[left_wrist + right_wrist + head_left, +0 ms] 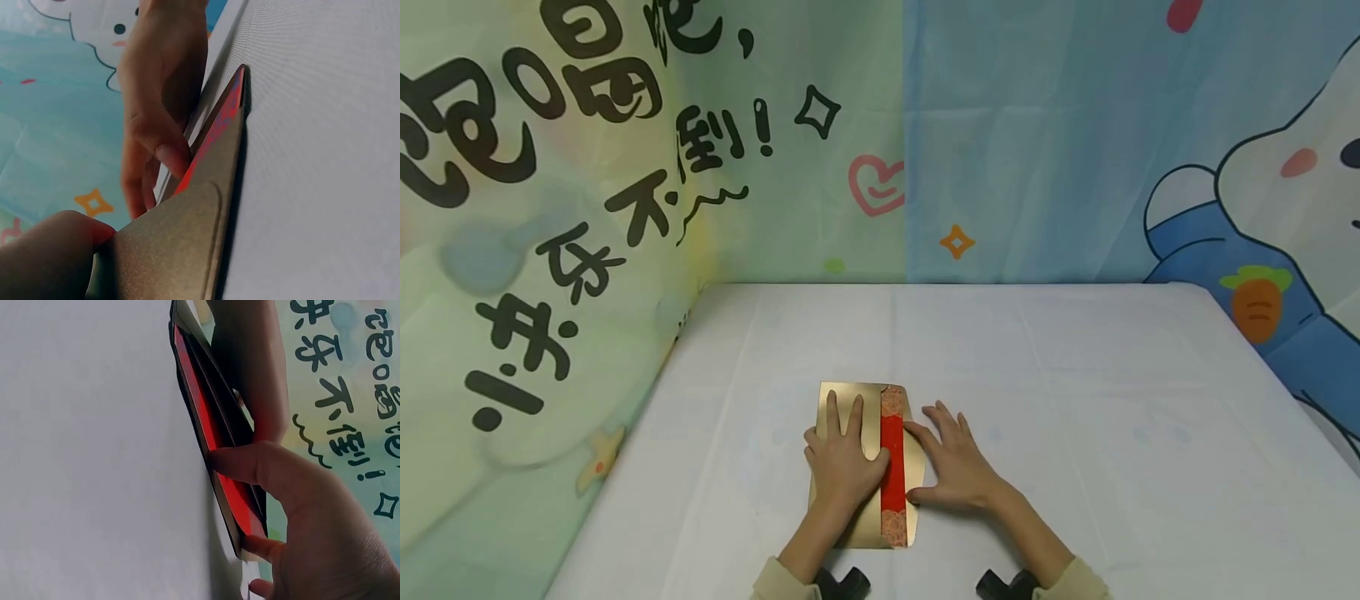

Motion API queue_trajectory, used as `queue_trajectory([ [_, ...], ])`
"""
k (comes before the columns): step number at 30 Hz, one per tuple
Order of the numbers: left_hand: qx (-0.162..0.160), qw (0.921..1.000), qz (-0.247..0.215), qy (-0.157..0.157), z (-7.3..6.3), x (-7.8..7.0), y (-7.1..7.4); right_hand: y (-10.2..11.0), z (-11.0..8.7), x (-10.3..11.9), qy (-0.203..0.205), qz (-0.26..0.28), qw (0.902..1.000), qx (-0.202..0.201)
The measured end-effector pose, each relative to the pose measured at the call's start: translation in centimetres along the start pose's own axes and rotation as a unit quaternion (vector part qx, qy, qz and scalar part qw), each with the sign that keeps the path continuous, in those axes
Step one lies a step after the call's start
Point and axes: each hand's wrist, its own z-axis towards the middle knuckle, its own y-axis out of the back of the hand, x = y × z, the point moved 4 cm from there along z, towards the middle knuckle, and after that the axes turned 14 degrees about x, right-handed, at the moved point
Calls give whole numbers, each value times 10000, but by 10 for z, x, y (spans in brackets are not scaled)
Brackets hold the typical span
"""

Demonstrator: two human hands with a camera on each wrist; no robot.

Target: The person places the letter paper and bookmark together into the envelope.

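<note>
A flat gold envelope (pixel 852 533) lies on the white-covered table, a red strip (pixel 892 454) with patterned ends running along its right part. In the right wrist view, a dark gap shows between the envelope's layers beside the red. My left hand (pixel 844 467) presses on the gold face with fingers spread, its thumb reaching the red strip. At the right edge, the thumb and a fingertip of my right hand (pixel 958 467) touch the narrow gold flap (pixel 914 467); its other fingers stretch out above the table.
The white cloth (pixel 1112 400) covers the table around the envelope. A printed curtain (pixel 1037 150) with lettering and a cartoon animal hangs behind and at the left. Black wrist mounts (pixel 842 585) show by both sleeves at the front edge.
</note>
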Motion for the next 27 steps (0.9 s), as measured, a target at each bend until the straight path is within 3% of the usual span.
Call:
queue_trajectory([
  [11, 57, 9999, 135, -45, 0, -2, 0, -2, 12, 12, 269, -53, 9990, -358],
  [27, 51, 9998, 200, 14, -1, -1, -1, -10, 19, 19, -205, -396, 9987, -227],
])
